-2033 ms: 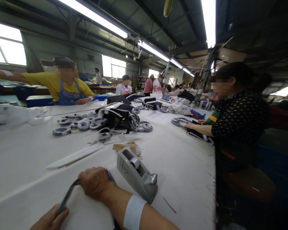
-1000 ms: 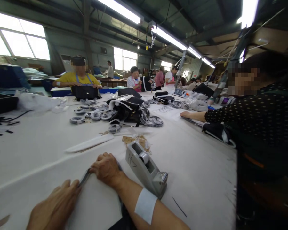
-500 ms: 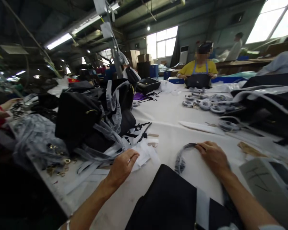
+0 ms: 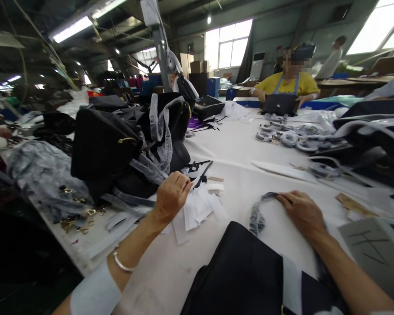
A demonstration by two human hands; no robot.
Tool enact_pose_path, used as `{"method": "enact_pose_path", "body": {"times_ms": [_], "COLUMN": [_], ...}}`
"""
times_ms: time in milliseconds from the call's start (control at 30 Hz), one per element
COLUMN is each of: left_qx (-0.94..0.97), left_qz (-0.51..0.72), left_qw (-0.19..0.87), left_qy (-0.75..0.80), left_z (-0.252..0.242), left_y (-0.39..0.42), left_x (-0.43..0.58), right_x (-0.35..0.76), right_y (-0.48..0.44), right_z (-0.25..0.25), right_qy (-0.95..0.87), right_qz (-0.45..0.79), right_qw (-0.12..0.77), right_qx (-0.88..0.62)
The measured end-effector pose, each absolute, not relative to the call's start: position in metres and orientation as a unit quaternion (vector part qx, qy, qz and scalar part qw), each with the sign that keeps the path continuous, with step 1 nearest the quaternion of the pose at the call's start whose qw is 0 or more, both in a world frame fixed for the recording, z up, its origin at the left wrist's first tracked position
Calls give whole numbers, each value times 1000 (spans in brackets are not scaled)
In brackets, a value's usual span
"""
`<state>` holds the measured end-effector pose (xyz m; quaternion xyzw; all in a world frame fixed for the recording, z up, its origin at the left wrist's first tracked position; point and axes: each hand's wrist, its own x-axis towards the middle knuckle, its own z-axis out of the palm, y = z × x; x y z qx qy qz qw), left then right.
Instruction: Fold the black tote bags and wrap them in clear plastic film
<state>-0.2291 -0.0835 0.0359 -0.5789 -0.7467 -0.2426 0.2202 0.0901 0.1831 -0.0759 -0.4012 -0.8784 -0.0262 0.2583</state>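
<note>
While the left hand (image 4: 171,195) pinched white strips (image 4: 197,208) near the table's (image 4: 243,153) left edge, the right hand (image 4: 300,211) lay spread, fingertips on a wrapped strap (image 4: 258,213) at mid-table. Piled black bags (image 4: 118,148) crowded the left edge; bare cloth stayed open beyond the strap. A dispenser (image 4: 377,251) bore illegible marks.

Black handbags (image 4: 105,148) with grey wrapped straps (image 4: 159,131) on a white table (image 4: 236,148). White paper strips (image 4: 197,210); co-worker's yellow shirt (image 4: 287,83).
</note>
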Motion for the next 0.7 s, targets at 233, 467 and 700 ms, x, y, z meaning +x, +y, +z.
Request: {"method": "enact_pose_path", "body": {"times_ms": [233, 467, 700], "left_qx": [-606, -597, -635], "left_qz": [-51, -3, 37], "left_qw": [25, 19, -20], "left_qy": [-793, -802, -771], "left_z": [14, 5, 5], "left_y": [-9, 9, 64], "left_x": [-239, -243, -220], "right_x": [90, 87, 86], "right_y": [183, 180, 181], "right_z": [-76, -72, -72], "right_qy": [-879, -876, -876], "right_qz": [-22, -14, -15], "right_qw": [265, 263, 260], "right_qx": [-395, -403, -407]}}
